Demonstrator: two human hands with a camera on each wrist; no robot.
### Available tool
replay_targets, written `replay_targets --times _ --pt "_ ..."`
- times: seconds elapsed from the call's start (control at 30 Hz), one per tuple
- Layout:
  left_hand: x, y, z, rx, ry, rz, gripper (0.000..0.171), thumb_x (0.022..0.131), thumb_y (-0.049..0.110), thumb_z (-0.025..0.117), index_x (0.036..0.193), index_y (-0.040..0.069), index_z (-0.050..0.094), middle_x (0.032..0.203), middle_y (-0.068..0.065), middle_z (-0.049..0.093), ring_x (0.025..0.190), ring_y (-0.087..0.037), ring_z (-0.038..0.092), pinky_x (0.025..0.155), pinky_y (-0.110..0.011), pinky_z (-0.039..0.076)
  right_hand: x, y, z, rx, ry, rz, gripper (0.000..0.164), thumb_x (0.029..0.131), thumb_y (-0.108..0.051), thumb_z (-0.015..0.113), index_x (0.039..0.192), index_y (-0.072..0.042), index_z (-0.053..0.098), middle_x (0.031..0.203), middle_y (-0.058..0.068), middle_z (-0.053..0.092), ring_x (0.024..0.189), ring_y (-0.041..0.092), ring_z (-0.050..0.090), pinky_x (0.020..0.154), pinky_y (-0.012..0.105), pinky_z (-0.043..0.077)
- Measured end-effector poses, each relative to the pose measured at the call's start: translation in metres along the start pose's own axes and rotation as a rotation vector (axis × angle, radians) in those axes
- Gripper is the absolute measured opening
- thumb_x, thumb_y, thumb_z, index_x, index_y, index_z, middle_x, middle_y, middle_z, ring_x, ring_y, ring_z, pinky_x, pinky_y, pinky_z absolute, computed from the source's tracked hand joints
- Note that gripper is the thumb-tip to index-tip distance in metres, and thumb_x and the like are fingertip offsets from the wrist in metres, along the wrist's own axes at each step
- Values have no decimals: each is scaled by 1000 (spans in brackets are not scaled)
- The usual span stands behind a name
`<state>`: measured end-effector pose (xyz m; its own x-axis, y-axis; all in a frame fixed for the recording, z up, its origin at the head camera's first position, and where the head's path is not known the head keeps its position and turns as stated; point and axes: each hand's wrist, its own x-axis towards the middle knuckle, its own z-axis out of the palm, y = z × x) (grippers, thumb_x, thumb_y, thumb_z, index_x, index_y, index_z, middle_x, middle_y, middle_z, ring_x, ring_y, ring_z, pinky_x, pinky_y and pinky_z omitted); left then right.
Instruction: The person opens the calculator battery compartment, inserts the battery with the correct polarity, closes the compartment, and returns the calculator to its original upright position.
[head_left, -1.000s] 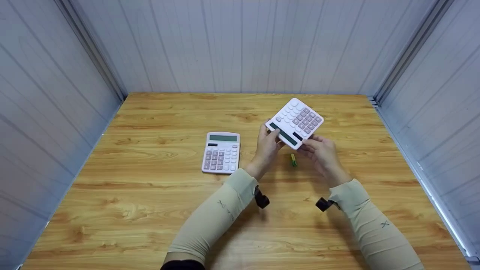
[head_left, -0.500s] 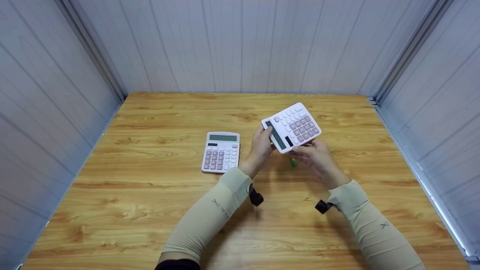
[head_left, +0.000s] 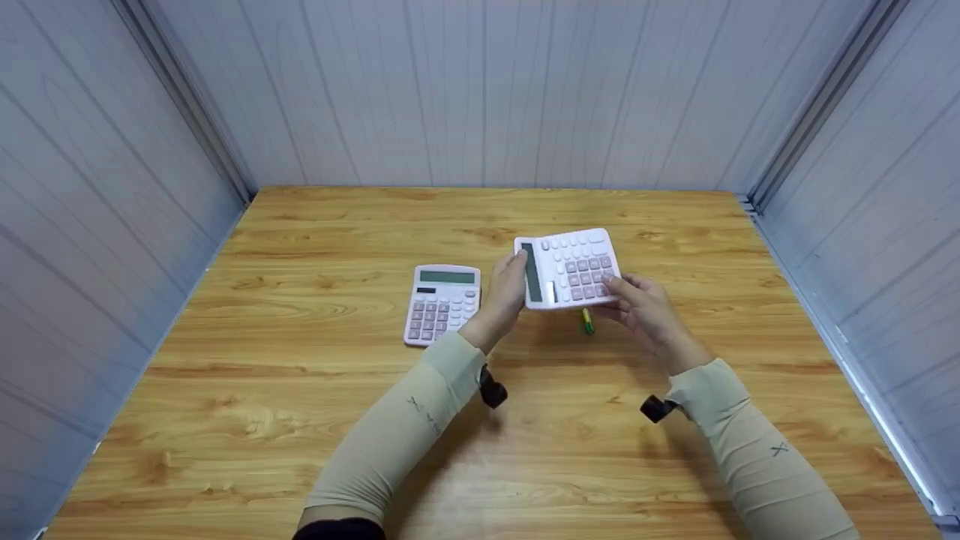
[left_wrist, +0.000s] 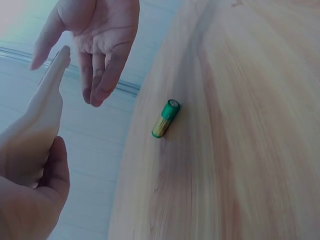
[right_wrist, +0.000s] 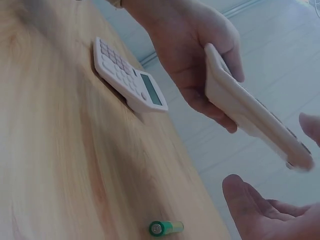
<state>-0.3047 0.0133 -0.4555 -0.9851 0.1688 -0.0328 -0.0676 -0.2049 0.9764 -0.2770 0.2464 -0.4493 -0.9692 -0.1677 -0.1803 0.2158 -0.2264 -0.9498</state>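
My left hand (head_left: 504,289) grips a pink-and-white calculator (head_left: 559,268) by its display end, thumb on the front and fingers behind. The calculator is held above the wooden table, keys facing up and turned sideways. At its other end my right hand (head_left: 643,311) is spread around the edge. In the right wrist view the right hand's thumb and fingers (right_wrist: 240,195) stand apart from the calculator's end. A green-and-gold battery (left_wrist: 166,118) lies on the table below, partly visible under the calculator in the head view.
A second pink-and-white calculator (head_left: 436,304) lies face up on the wooden table (head_left: 300,405), left of the hands; the left hand and sleeve overlap its right side in the head view. Pale panel walls (head_left: 480,90) enclose the back and sides.
The held calculator has turned counterclockwise and moved left and nearer with the left hand. The right hand has shifted from beside its display end to its opposite, keypad end.
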Motion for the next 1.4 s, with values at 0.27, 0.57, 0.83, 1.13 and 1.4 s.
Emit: replay_targets --times 0.27,0.57,0.83,1.13,1.4 --pt "-3 6 -11 72 0 3 50 119 28 28 149 3 59 122 -10 70 109 -17 66 95 -29 56 2 -9 0 -18 26 -7 35 113 -20 56 136 5 48 96 -2 75 87 9 75 81 21 63" --pt "-7 13 -25 206 -117 32 45 119 29 30 135 3 64 98 -3 64 88 -14 64 75 -27 55 2 -21 4 -76 8 -20 26 112 -20 58 126 2 56 95 -2 73 86 9 72 81 22 63" --pt "-7 20 -34 309 -223 41 43 118 29 38 132 1 67 97 -1 64 88 -13 62 77 -28 55 4 -26 7 -138 -52 18 15 109 -13 63 122 -7 69 104 -1 75 85 11 74 78 23 64" --pt "-5 23 -42 410 -361 53 41 117 27 41 116 0 72 95 0 65 85 -12 63 77 -26 55 5 -22 13 -259 -190 60 36 109 -9 60 141 7 58 104 -1 76 85 10 75 77 23 64" --pt "-4 25 -52 450 -426 -19 44 117 30 41 133 0 71 103 -1 68 94 -13 65 83 -27 57 5 -18 19 -351 -284 71 48 107 -2 55 151 15 48 106 -4 79 91 9 75 81 23 64"
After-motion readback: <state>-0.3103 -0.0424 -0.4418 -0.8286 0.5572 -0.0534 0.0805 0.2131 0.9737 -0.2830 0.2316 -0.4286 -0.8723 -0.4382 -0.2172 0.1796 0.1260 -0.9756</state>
